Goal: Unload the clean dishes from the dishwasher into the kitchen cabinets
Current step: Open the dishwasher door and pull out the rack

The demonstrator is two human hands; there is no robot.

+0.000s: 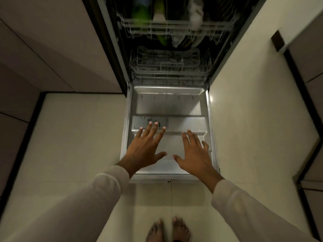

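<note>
The dishwasher stands open, its steel door [167, 105] folded down flat in front of me. My left hand [145, 149] and my right hand [195, 154] hover side by side above the door's near half, fingers straight and spread, holding nothing. Inside, the lower wire rack [167, 70] sits pushed in and looks mostly bare. The upper rack [174, 28] holds a green item [141, 13] on the left and pale, blurred dishes [195, 14] on the right. More dishes [185, 41], one of them green, show dimly between the two racks.
Cabinet fronts [43, 49] rise on the left of the dishwasher and a pale wall [253, 58] on the right. A dark-edged cabinet [311, 119] stands at far right. My bare feet [167, 231] are on the light tiled floor just before the door's edge.
</note>
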